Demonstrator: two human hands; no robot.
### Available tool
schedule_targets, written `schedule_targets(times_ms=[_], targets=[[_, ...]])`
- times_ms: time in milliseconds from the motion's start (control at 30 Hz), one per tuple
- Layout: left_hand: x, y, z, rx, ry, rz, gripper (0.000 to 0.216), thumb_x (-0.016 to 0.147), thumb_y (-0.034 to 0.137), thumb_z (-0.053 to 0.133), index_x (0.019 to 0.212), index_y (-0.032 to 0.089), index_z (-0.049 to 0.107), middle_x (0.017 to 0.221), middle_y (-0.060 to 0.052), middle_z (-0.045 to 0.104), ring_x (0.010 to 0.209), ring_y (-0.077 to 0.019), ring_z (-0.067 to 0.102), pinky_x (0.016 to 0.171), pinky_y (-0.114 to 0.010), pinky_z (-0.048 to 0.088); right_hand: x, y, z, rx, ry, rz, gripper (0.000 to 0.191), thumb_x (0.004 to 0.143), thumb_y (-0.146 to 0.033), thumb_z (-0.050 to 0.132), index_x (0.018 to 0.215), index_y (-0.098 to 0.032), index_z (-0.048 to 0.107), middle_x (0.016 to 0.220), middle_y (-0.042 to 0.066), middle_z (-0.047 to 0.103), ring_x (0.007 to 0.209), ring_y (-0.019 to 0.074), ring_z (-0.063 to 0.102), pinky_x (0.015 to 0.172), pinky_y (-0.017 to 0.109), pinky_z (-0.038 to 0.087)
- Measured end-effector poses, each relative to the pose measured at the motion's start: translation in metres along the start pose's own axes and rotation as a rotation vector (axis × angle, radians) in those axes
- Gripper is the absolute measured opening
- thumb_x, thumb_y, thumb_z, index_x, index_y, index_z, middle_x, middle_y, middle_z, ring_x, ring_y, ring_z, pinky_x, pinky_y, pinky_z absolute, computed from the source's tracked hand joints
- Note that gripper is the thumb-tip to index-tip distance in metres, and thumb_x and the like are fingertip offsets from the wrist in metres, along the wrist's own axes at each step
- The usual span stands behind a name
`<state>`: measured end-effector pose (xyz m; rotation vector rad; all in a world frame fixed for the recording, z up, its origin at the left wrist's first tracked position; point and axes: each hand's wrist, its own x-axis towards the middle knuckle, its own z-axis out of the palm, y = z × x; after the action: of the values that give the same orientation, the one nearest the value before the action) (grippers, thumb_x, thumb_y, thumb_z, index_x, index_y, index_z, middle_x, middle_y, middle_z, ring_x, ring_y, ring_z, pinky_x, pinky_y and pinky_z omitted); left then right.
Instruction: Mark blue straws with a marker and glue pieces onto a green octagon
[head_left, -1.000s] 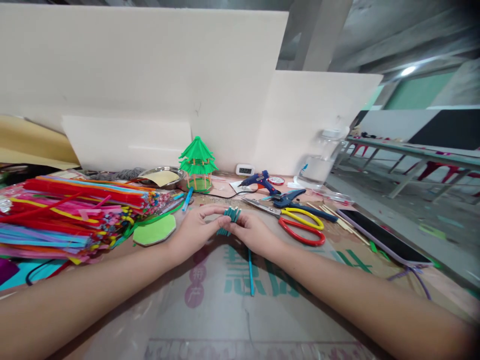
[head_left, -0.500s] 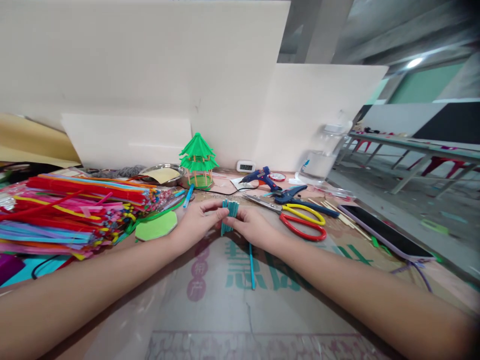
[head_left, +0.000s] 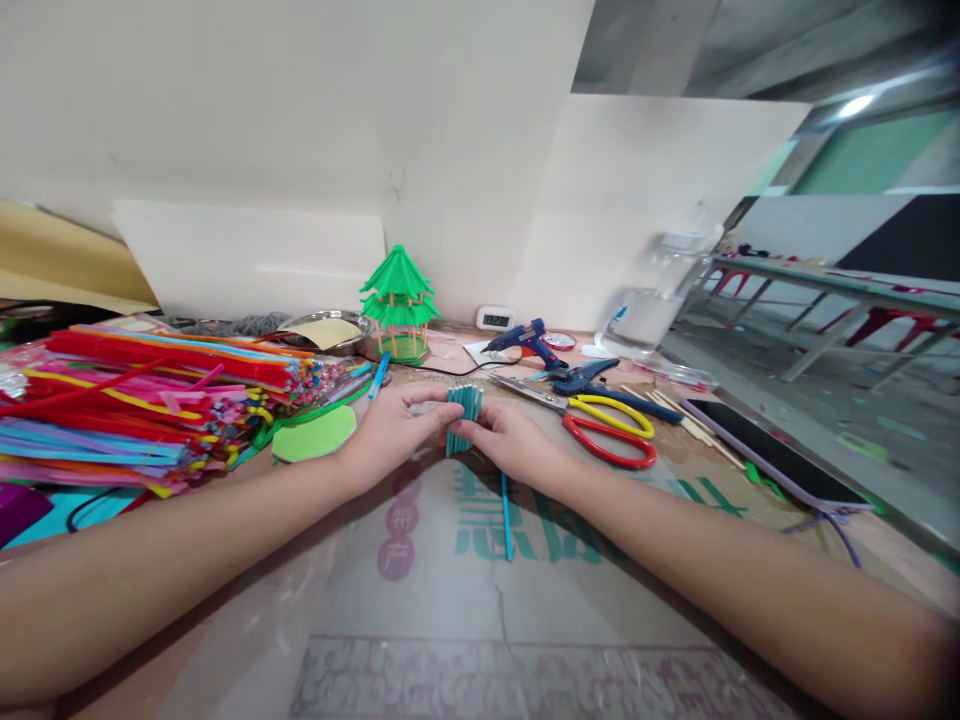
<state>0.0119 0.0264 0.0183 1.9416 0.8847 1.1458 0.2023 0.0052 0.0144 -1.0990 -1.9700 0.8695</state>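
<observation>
A row of short blue-green pipe cleaner pieces [head_left: 463, 420] stands upright between my two hands, their pale tips showing on top. My left hand [head_left: 409, 425] pinches it from the left with thumb and fingers. From the other side my right hand [head_left: 510, 435] grips the same bundle, thumb in front. One longer blue pipe cleaner [head_left: 507, 520] lies on the work surface just below my right hand. Past my hands is a small green pagoda model [head_left: 399, 305] with tiered roofs on thin wooden posts. Left of my left wrist lies a light green card piece [head_left: 315, 434].
Heaped pipe cleaners [head_left: 135, 400] fill the left side. Scissors [head_left: 607, 430], blue cutting pliers [head_left: 589, 377] and a glue gun [head_left: 532, 342] lie at right. Farther right are wooden sticks [head_left: 701, 428] and a phone [head_left: 772, 455]. A digital timer [head_left: 495, 318] and plastic bottle [head_left: 641, 300] stand behind.
The view has tilted down slightly, so everything sits a little higher or farther right. Both hands keep hold of the bundle, which now looks slightly more turned.
</observation>
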Motion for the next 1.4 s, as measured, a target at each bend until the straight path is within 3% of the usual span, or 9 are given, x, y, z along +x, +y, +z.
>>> schedule_targets(times_ms=[100,167,400,667,900,1033,1233,1400], targets=[[0.000,-0.001,-0.001,0.010,0.005,0.022,0.031,0.084,0.047,0.072,0.093,0.018,0.082,0.102,-0.007,0.083,0.099,-0.0264,0.074,0.096,-0.037,0.058,0.001,0.000,0.000,-0.009,-0.002,0.003,0.017,0.096,-0.023,0.059,0.092,-0.019,0.075,0.099,0.006,0.078,0.093,0.0232,0.072,0.088,0.035,0.056],[0.000,-0.001,-0.001,0.022,0.003,0.019,0.031,0.084,0.047,0.072,0.092,0.018,0.081,0.102,-0.007,0.082,0.099,-0.0263,0.074,0.096,-0.036,0.058,0.001,0.000,0.000,-0.026,0.009,-0.003,0.015,0.096,-0.023,0.060,0.091,-0.019,0.075,0.099,0.005,0.079,0.096,0.0234,0.072,0.090,0.035,0.056],[-0.003,-0.001,0.000,0.066,-0.038,-0.025,0.033,0.087,0.050,0.071,0.088,0.017,0.078,0.081,-0.003,0.077,0.066,-0.0175,0.068,0.064,-0.028,0.056,0.000,0.002,-0.006,0.001,-0.129,-0.008,0.024,0.099,-0.027,0.058,0.094,-0.018,0.079,0.101,0.004,0.082,0.100,0.0230,0.074,0.096,0.036,0.055],[-0.003,0.001,0.000,0.100,-0.054,0.031,0.027,0.087,0.043,0.071,0.074,0.020,0.076,0.088,-0.004,0.079,0.090,-0.0228,0.072,0.094,-0.034,0.057,0.005,0.007,-0.012,0.044,-0.204,-0.060,0.032,0.097,-0.045,0.063,0.097,-0.018,0.080,0.104,0.005,0.081,0.103,0.0252,0.072,0.100,0.039,0.053],[-0.002,-0.001,-0.002,0.111,-0.060,0.042,0.027,0.085,0.043,0.073,0.074,0.020,0.078,0.099,-0.006,0.080,0.096,-0.0240,0.073,0.097,-0.036,0.056,0.003,0.005,-0.014,0.030,-0.226,-0.073,0.030,0.096,-0.043,0.063,0.093,-0.017,0.079,0.097,0.004,0.079,0.099,0.0240,0.071,0.097,0.037,0.054],[-0.004,-0.002,-0.002,0.101,-0.056,0.068,0.022,0.084,0.041,0.075,0.078,0.021,0.081,0.106,-0.007,0.080,0.101,-0.0244,0.073,0.101,-0.038,0.056,0.000,0.009,-0.011,0.020,-0.179,-0.097,0.027,0.097,-0.038,0.062,0.101,-0.018,0.078,0.101,0.003,0.080,0.098,0.0233,0.070,0.093,0.035,0.054],[-0.010,0.002,-0.004,0.095,-0.072,0.268,0.010,0.090,0.030,0.075,0.088,0.025,0.084,0.108,-0.005,0.082,0.105,-0.0224,0.075,0.101,-0.036,0.058,-0.012,0.004,-0.006,-0.128,-0.104,-0.130,0.028,0.102,-0.040,0.056,0.093,-0.023,0.077,0.092,0.002,0.078,0.088,0.0234,0.072,0.082,0.032,0.054],[-0.016,0.011,-0.008,0.192,-0.061,0.502,0.016,0.097,0.023,0.070,0.103,0.028,0.083,0.114,-0.004,0.082,0.111,-0.0201,0.075,0.103,-0.035,0.058,-0.021,-0.004,-0.005,-0.213,-0.045,-0.260,0.025,0.098,-0.019,0.051,0.096,-0.023,0.076,0.097,0.007,0.079,0.095,0.0248,0.073,0.091,0.036,0.055]])
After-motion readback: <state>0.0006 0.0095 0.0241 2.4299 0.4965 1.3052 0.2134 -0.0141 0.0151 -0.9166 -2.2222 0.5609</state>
